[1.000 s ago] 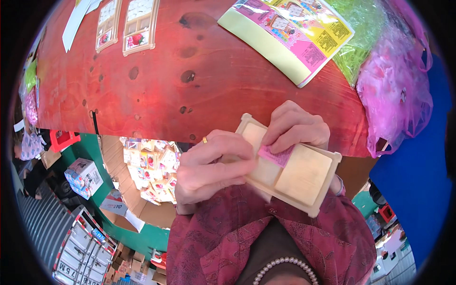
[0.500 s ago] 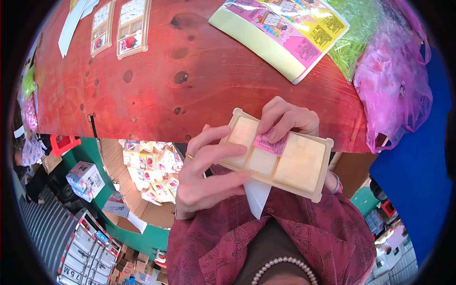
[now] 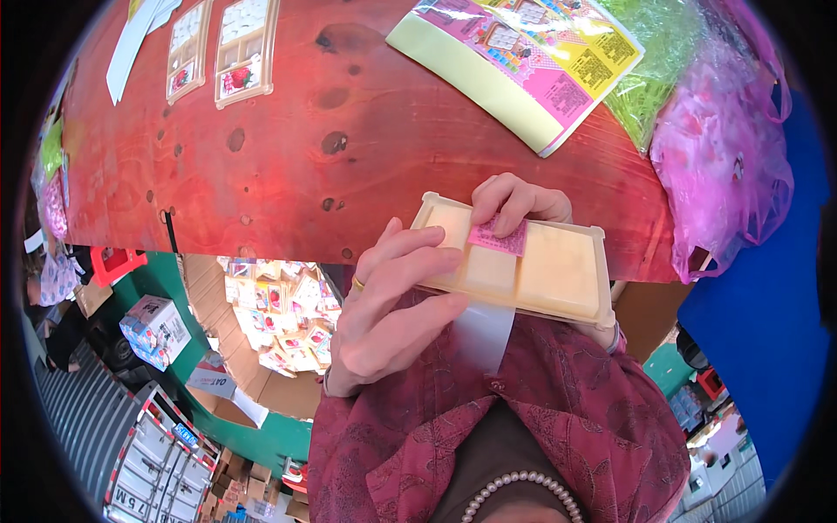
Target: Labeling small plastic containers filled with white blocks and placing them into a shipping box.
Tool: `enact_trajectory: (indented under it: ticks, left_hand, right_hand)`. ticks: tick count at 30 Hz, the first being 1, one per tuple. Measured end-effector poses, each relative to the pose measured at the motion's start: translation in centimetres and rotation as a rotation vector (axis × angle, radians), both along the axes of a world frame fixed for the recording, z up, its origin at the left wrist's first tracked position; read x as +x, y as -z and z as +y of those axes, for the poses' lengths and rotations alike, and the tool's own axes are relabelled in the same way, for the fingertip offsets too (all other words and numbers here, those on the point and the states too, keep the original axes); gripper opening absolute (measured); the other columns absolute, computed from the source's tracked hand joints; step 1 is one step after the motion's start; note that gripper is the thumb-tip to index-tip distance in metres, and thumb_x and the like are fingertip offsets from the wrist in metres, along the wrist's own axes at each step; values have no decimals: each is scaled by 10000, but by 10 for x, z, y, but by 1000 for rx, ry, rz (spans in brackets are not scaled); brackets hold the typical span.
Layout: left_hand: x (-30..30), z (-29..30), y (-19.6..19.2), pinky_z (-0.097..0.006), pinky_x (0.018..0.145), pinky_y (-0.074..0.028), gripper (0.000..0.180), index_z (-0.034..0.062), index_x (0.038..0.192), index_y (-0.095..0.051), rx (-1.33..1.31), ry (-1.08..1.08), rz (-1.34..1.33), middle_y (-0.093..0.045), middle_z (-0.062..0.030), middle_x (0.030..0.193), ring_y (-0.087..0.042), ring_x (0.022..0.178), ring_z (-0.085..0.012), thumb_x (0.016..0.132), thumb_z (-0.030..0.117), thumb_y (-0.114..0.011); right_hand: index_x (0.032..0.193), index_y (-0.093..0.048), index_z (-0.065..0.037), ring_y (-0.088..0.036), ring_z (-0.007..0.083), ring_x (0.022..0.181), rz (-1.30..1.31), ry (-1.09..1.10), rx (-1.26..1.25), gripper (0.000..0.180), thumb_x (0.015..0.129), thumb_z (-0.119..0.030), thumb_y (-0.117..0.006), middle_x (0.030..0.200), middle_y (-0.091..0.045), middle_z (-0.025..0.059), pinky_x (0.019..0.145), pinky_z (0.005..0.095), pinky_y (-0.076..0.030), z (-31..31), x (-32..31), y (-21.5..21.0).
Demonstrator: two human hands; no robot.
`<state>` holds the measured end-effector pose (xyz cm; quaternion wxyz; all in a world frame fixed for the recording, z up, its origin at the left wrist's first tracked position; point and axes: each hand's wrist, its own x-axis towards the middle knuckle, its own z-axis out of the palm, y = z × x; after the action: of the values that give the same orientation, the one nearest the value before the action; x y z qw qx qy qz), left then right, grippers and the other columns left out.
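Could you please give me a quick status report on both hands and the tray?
Left hand grips cream tray by its left end. Right hand pinches pink sticker onto the tray. Tray held above red table edge; nothing in the way.

From my seat at the far end of the link, I see a dark red garment (image 3: 540, 410) covering the chest and both arms, its cloth woven with a faint leafy pattern in a slightly darker red. It opens down the front, and a small round button (image 3: 495, 384) in matching red sits near the top of that opening. Under it lies a plain brown layer (image 3: 488, 462). A string of small white pearl-like beads (image 3: 521, 488) curves across the near edge of the picture. The left hand (image 3: 384, 305) wears a thin gold ring (image 3: 357, 282). At the right hand (image 3: 519, 202) the wrist carries a pale bracelet (image 3: 617, 336), mostly hidden.
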<state>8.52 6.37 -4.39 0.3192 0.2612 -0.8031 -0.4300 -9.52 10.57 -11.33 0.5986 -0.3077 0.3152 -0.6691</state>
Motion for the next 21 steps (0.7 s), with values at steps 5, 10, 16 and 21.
enact_trajectory:
  ticks: [5, 10, 16, 21]
  left_hand:
    - [-6, 1, 0, -524, 951, -416, 302, 91, 936, -566, -3, -66, -49, -616, -178, 1047, -564, 1040, -386, 682, -1, -702]
    - [2, -9, 0, -500, 927, -430, 227, 81, 826, -639, -5, -40, -19, -638, -141, 1001, -568, 1022, -356, 614, 69, -718]
    - [-2, -13, 2, -425, 851, -437, 193, 65, 757, -678, 251, -55, 99, -636, -74, 918, -556, 984, -316, 584, 70, -762]
    - [-4, -9, 7, -403, 891, -402, 174, 52, 764, -676, 381, -61, 105, -616, -84, 961, -501, 1069, -311, 615, 57, -767]
  right_hand:
    - [774, -584, -43, -479, 199, 810, 30, -10, -7, 291, 786, -317, -684, 897, -584, 146, 749, 312, -405, -1, -3, 5]
    - [759, -602, -33, -489, 194, 813, 91, -15, 62, 256, 770, -269, -701, 896, -589, 149, 735, 311, -415, 0, -2, -5]
    - [748, -630, -63, -499, 209, 769, 346, 38, -223, 176, 746, -220, -710, 885, -634, 121, 687, 313, -410, -7, -5, -2]
    - [721, -636, -73, -498, 220, 763, 641, 156, -302, 185, 679, -217, -744, 872, -651, 88, 654, 326, -413, -6, -10, -11]
